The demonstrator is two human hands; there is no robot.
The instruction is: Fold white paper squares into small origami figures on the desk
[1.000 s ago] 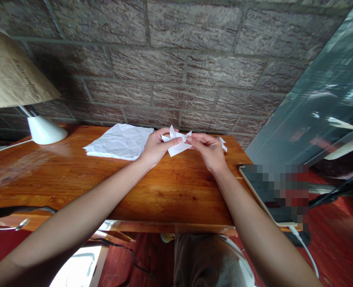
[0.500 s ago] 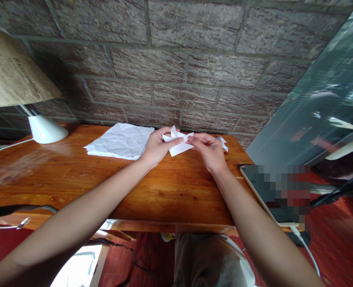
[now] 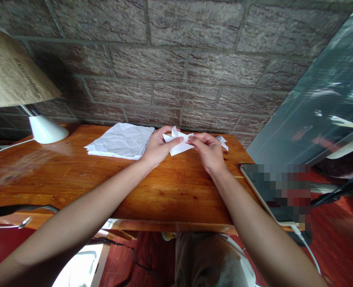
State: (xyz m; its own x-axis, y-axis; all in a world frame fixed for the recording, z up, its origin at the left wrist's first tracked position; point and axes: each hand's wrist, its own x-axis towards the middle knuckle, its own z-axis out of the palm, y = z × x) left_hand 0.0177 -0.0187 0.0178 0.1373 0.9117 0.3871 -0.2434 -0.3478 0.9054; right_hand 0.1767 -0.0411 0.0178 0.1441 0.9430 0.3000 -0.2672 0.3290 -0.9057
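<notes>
Head cam, looking down at a wooden desk (image 3: 170, 195): both hands are on one small piece of folded white paper (image 3: 180, 148), held between them near the back edge, close to the stone-block wall (image 3: 152, 71). Left hand (image 3: 158, 148) has its thumb laid across the front of the paper with fingers tucked behind, so basically only the paper separates them. Right hand (image 3: 210, 151) has thumb and index pinched together at the paper's right-hand point; its other fingers curl behind and I can't really make out what they're doing. One point sticks up at the top, another pokes out left, and the lower part shows below the left thumb. Can't tell whether the underside touches the wood. For working folds like this, I'd let the left thumb be the clamp and do the fine shaping with the right fingertips only, in small nudges. Line the edges up before pressing, then run a nail along the crease. Don't squeeze the middle hard or yank that corner, since thin paper probably crumples or tears there. Pressing it against the desk would likely give a crisper line. FWIW, a stack of creased white sheets (image 3: 119, 140) sits just left of the left hand, and another folded paper piece (image 3: 224, 143) is partly hidden behind the right.
</notes>
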